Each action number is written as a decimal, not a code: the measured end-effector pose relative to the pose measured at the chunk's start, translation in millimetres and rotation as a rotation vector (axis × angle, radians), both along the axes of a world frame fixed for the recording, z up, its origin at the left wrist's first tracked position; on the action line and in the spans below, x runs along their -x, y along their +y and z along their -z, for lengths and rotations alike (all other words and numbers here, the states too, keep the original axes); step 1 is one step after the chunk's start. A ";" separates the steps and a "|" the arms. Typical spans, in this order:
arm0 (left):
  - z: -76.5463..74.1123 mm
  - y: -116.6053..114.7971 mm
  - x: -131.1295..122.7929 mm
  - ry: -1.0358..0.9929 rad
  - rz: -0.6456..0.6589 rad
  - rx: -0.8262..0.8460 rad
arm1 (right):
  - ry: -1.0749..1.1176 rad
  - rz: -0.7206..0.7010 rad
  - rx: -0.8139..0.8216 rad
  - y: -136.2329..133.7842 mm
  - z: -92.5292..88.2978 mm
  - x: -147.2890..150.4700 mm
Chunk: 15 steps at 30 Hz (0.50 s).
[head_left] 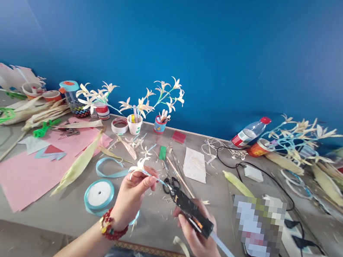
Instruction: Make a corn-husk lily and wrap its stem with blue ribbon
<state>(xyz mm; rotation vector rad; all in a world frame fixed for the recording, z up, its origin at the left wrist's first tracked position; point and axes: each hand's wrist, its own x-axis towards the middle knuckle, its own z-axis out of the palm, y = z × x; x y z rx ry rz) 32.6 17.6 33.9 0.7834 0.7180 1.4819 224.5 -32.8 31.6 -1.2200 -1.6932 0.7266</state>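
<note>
**Pale flower (139, 165) and glue gun (192, 211): two-handed hold**

From my remote view, the left hand (135, 190) has its fingers pinched on the flower's blue stem (156, 179), above the worktop (153, 228). This grip presumably leaves the stem end free for the nozzle (172, 190); I cannot confirm contact. The right hand (198, 234) has its fingers wrapped around the glue gun, apparently to aim it. The ribbon spool (95, 198) lies beside the left hand, likely for easy reach.
</note>
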 end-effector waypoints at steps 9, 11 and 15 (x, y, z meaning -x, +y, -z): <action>-0.8 0.4 -0.6 -0.030 -0.023 0.006 | -0.200 0.202 -0.145 -8.7 10.6 0.4; -0.2 0.6 0.2 -0.022 -0.021 -0.008 | -0.196 0.196 -0.149 -8.9 10.6 -1.6; 0.4 0.1 1.7 0.014 -0.011 -0.025 | -0.173 0.132 -0.192 -4.8 10.8 -6.4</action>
